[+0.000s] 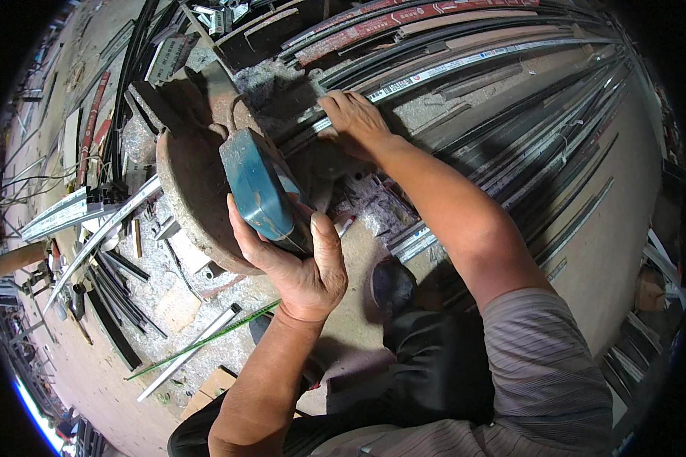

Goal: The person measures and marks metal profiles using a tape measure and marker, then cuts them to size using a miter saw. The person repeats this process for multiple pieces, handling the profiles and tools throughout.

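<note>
Blue housing: sat on the cut-off saw, tilted, with the rounded guard just to its left.
Saw's place: it stood toward the far left part of the floor.
Left hand: closed around the near end of the housing, thumb along the right side and fingers along the left; its palm was hidden.
Right hand: fingers curled over a metal strip beside the saw, with little gap under them; the thumb was mostly hidden.
Strip line: a silvery labelled strip ran on toward the floor's far right corner; whether both were one piece could not be told.
Dark profiles: fanned across the right half of the floor, near the right forearm.
Shavings: lay in a heap just below the right hand.
Green rod: crossed a white bar toward the floor's near left corner.
Black strips: lay loose nearer the left edge.
</note>
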Demonstrator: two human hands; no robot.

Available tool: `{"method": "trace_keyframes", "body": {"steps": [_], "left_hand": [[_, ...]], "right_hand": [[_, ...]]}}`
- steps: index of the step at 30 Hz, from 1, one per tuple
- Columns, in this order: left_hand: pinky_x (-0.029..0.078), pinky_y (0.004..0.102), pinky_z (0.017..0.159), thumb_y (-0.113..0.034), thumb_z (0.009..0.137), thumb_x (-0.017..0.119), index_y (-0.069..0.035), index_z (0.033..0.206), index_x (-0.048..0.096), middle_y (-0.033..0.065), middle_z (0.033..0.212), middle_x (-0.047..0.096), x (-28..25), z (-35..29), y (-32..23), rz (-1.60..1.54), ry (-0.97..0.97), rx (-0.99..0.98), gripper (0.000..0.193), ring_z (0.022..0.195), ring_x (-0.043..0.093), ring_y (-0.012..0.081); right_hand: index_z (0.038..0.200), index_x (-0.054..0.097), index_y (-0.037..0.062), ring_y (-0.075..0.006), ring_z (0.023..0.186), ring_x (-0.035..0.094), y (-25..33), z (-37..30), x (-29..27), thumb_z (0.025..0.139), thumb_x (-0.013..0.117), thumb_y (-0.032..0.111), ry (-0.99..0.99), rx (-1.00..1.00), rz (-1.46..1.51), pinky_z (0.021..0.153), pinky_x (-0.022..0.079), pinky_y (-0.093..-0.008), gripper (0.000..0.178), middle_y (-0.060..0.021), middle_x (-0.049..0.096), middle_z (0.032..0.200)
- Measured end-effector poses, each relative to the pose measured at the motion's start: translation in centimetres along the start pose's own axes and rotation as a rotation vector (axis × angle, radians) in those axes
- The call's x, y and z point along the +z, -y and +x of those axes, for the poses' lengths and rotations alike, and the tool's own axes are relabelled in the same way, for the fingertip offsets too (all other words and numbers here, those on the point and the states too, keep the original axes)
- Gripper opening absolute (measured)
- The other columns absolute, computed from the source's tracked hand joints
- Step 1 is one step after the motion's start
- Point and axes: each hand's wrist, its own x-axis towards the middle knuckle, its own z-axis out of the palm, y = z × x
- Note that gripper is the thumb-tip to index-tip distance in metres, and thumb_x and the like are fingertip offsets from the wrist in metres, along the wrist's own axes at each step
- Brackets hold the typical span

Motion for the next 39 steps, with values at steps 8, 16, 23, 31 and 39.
{"method": "trace_keyframes", "body": {"steps": [8, 16, 23, 31, 39], "left_hand": [[0.050, 0.0354, 0.101, -0.011, 0.099, 0.078, 0.003, 0.170, 0.005, 0.0155, 0.131, 0.054, 0.5, -1.8, 1.2, -0.021, -0.008, -0.024, 0.102, 0.109, 0.059, 0.0214], [0.050, 0.0358, 0.099, 0.000, 0.093, 0.075, 0.004, 0.169, 0.007, 0.0132, 0.122, 0.057, 0.8, -2.9, 1.5, -0.022, -0.005, -0.096, 0.102, 0.105, 0.060, 0.0203], [0.041, 0.0381, 0.115, -0.010, 0.105, 0.070, 0.008, 0.169, 0.011, 0.0206, 0.148, 0.045, -0.9, 3.1, -1.5, -0.024, -0.016, -0.020, 0.089, 0.129, 0.052, 0.0272], [0.056, 0.0423, 0.072, -0.025, 0.102, 0.064, -0.001, 0.111, 0.065, 0.0199, 0.090, 0.068, -4.6, 18.6, -5.4, 0.570, 0.049, 0.221, 0.026, 0.076, 0.069, 0.0305], [0.055, 0.0460, 0.071, -0.031, 0.097, 0.062, 0.004, 0.092, 0.069, 0.0184, 0.076, 0.068, -4.6, 29.1, -8.2, 0.226, 0.037, -0.478, 0.036, 0.069, 0.068, 0.0301]], "right_hand": [[0.134, 0.057, 0.0075, -0.0339, 0.119, 0.064, -0.3, 0.1, 0.9, 0.080, 0.091, 0.036, 0.017, 0.025, -0.042, 0.104, 0.052, -0.0454, 0.071, -0.0118, 0.063, 0.127], [0.137, 0.057, 0.0094, -0.0364, 0.124, 0.062, 0.5, -0.1, -0.1, 0.083, 0.090, 0.037, 0.062, 0.092, -0.035, 0.108, 0.051, -0.0473, 0.069, -0.0127, 0.062, 0.133], [0.130, 0.055, 0.0084, -0.0408, 0.124, 0.064, 1.4, 0.2, -0.9, 0.087, 0.087, 0.026, 0.017, 0.032, 0.045, 0.113, 0.046, -0.0505, 0.056, -0.0176, 0.063, 0.130], [0.135, 0.058, 0.0027, -0.0433, 0.119, 0.064, 0.5, -0.2, -0.3, 0.087, 0.086, 0.030, -0.028, -0.005, 0.041, 0.101, 0.052, -0.0527, 0.062, -0.0202, 0.065, 0.126], [0.141, 0.053, 0.0045, -0.0409, 0.125, 0.061, 0.7, 0.2, 0.4, 0.085, 0.089, 0.032, -0.010, 0.004, 0.050, 0.107, 0.050, -0.0519, 0.072, -0.0197, 0.062, 0.134]]}}
